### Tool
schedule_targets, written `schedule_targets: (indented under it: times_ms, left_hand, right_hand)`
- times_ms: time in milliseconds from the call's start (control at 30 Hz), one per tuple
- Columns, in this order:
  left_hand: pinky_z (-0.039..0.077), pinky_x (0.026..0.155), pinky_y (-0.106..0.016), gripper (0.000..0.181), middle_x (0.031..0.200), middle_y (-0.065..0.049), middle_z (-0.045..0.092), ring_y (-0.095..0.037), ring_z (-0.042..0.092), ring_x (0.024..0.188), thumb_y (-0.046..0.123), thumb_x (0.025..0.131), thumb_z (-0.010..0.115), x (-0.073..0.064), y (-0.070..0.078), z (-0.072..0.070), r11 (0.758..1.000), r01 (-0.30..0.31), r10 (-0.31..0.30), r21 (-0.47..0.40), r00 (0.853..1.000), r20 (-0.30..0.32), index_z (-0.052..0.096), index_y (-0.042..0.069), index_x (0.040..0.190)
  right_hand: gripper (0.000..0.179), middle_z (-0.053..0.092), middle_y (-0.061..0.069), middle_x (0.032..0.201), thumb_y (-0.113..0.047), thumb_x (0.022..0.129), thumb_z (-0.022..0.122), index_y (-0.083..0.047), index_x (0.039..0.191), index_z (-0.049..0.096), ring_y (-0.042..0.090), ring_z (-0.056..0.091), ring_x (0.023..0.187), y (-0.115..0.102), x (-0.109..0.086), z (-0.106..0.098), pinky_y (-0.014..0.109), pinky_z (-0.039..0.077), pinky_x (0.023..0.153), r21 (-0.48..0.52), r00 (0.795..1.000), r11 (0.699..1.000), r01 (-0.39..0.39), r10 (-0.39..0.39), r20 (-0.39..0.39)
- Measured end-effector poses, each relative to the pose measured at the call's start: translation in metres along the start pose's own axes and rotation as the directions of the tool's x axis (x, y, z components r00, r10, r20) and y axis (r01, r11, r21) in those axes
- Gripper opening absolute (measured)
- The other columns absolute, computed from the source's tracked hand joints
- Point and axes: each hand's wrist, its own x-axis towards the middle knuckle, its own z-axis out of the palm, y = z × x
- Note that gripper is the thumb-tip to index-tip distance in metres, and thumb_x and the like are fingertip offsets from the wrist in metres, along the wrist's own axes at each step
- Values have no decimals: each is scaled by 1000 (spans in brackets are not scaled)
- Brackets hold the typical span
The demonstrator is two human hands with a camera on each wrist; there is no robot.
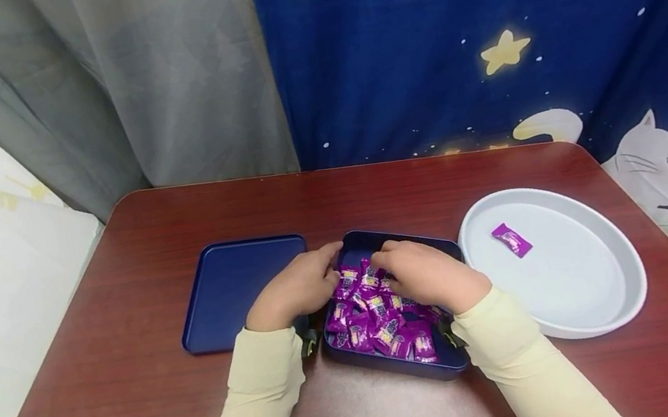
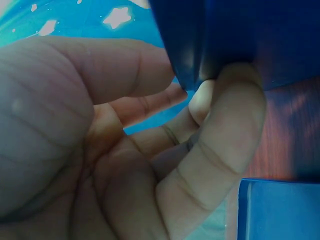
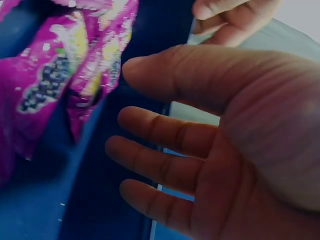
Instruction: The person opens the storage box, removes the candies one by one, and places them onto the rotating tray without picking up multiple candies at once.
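Note:
A dark blue rectangular box (image 1: 449, 368) holds several purple wrapped candies (image 1: 388, 332) with a grape picture on them. At the box's far left corner my left hand (image 1: 296, 287) grips its wall, thumb and fingers bent against it in the left wrist view (image 2: 225, 135). My right hand (image 1: 431, 275) reaches over the box's right side toward the candies. In the right wrist view its fingers (image 3: 150, 125) are extended and spread, with nothing between them. The thumb tip lies close beside a candy (image 3: 45, 85); whether they touch I cannot tell.
On the right stands a round white tray (image 1: 631, 275) with one purple candy (image 1: 512, 240) lying in it. Left of the box lies a flat blue lid (image 1: 240, 284), partly behind my left hand. The brown table (image 1: 106, 398) ends at curtains at the back.

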Motion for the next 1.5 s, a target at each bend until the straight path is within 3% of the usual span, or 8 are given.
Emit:
schedule_targets:
  times_ms: [233, 500, 700, 1200, 1333, 1500]
  left_hand:
    - [43, 103, -46, 52, 136, -14, 57, -24, 57, 113, 12, 101, 53, 0, -1, 0, 1000, 3, -3, -2, 1000, -2, 41, 6, 151]
    - [46, 96, -43, 52, 132, -14, 58, -24, 56, 104, 10, 100, 53, 0, -1, 0, 1000, -12, 12, -3, 1000, 0, 41, 5, 151]
    - [46, 97, -43, 52, 130, -13, 59, -24, 55, 103, 11, 101, 53, 0, 0, -1, 1000, -9, 9, -4, 1000, 4, 40, 5, 151]
    - [46, 98, -44, 52, 126, -13, 60, -24, 55, 102, 11, 100, 53, 1, -1, 1, 1000, -9, 9, -7, 1000, 0, 41, 5, 151]
    - [47, 92, -42, 52, 119, -12, 61, -23, 56, 98, 11, 100, 54, 1, -2, 1, 1000, -7, 7, -8, 1000, -3, 41, 5, 150]
    - [48, 86, -38, 53, 116, -10, 61, -22, 56, 95, 12, 100, 54, 1, -1, 1, 1000, 5, -5, -7, 1000, 0, 41, 6, 151]
  right_hand:
    - [23, 61, 4, 92, -12, 90, 73, -13, 113, 74, 18, 58, 85, 4, 2, 8, 35, 51, 82, 5, 1000, 1000, 2, -2, 19]
    - [10, 56, 1, 82, -13, 88, 75, -12, 97, 72, 18, 51, 79, 11, 1, 12, 35, 49, 75, -3, 998, 999, -53, 53, 47]
    - [14, 56, 5, 88, -10, 89, 71, -9, 103, 72, 20, 54, 82, 13, 0, 13, 37, 49, 78, -18, 988, 990, -137, 138, 65]
    - [14, 55, 6, 90, -6, 94, 64, -11, 106, 69, 20, 54, 82, 15, -2, 14, 38, 50, 79, 15, 982, 985, -171, 169, 80]
    - [12, 58, 6, 88, -10, 93, 67, -10, 104, 70, 22, 56, 82, 17, -2, 15, 40, 51, 79, -26, 984, 985, -173, 174, 44]
    - [20, 57, 6, 87, -14, 84, 77, -8, 100, 68, 23, 56, 83, 17, -1, 13, 41, 50, 80, -28, 978, 979, -201, 203, 55]
